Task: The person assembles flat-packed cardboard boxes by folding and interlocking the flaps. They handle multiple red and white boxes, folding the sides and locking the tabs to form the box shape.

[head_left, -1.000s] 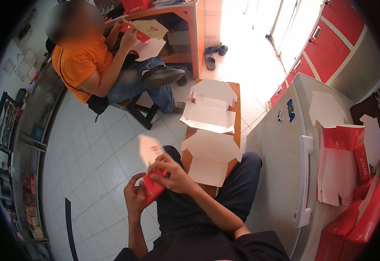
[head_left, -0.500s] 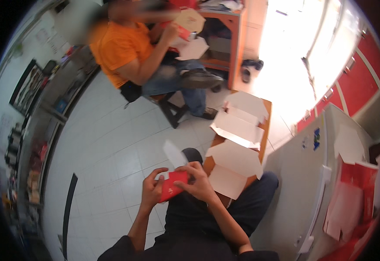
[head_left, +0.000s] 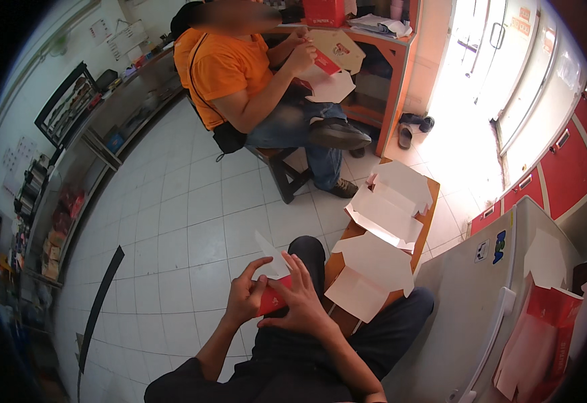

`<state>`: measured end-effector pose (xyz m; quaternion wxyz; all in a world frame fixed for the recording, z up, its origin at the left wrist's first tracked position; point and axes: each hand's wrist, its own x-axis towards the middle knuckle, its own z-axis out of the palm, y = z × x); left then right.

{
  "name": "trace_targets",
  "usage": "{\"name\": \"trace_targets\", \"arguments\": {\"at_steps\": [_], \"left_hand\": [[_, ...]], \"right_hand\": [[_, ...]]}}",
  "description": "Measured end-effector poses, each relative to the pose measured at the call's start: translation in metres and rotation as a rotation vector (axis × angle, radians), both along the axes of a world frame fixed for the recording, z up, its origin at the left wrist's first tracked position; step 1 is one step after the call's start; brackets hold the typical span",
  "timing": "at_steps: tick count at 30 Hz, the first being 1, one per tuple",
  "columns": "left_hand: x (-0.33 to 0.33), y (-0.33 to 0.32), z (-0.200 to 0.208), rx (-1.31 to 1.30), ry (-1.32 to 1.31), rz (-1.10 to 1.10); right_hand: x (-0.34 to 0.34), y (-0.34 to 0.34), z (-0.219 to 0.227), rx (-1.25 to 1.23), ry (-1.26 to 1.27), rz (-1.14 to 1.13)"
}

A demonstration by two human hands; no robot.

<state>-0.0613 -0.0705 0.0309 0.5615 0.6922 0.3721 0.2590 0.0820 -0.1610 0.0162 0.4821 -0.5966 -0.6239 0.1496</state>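
Note:
Over my lap I hold a small red cardboard box, partly folded, with a white flap standing up from its far side. My left hand grips the box's left side, its thumb on the red face and its forefinger curved up by the flap. On the right side, my right hand is wrapped round the box, with long fingers up along its edge and the thumb reaching left beneath. The hands cover much of the box.
Opened white cartons lie on a low wooden bench ahead right. A seated person in orange handles another carton. A pale fridge stands at my right, with red cartons beside it. Steel counters line the left.
My right fingers have straightened along the box's edge, and the thumb has dropped from its red face. The view has shifted, moving the room rightward in the picture.

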Motion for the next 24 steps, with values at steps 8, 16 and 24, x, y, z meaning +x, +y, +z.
{"name": "trace_targets", "arguments": {"at_steps": [8, 16, 24], "left_hand": [[-0.046, 0.058, 0.039, -0.259, -0.198, -0.537], [-0.056, 0.044, 0.022, 0.007, -0.225, -0.406], [-0.038, 0.036, 0.041, 0.428, 0.067, -0.352]], "right_hand": [[0.025, -0.006, -0.008, 0.143, 0.309, -0.173], [0.039, -0.004, -0.024, 0.276, 0.990, -0.298], [0.040, -0.005, -0.066, 0.093, 1.051, -0.344]]}}
